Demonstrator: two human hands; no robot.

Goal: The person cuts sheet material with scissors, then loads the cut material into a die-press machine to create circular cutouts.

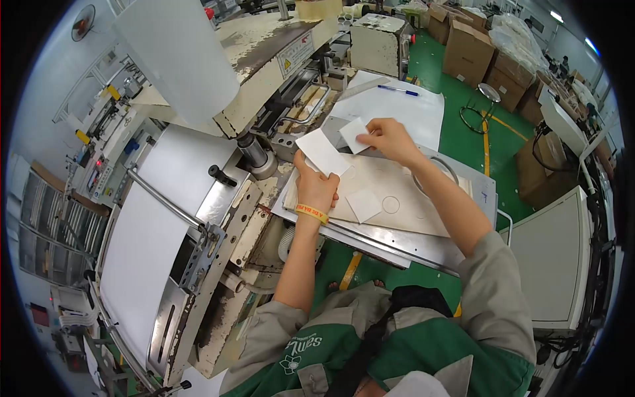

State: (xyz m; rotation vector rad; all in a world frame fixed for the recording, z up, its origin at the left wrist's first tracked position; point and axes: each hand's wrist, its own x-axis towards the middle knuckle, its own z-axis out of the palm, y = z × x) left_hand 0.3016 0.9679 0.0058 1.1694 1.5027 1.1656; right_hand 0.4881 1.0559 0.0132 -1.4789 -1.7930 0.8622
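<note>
My left hand, with a yellow wristband, is closed round the lower end of a white rectangular block that looks like a stack of cards. To its right, my right hand pinches a small white square piece at its right edge. Both pieces are held above the metal table beside the machine. Below them lies a beige sheet with circles marked on it. Another white square rests on that sheet, near my left wrist.
A worn cream machine with a white roll and a wide white web stands at left. On white paper lie a blue pen and a ruler. A stool, cartons and a cabinet stand at right.
</note>
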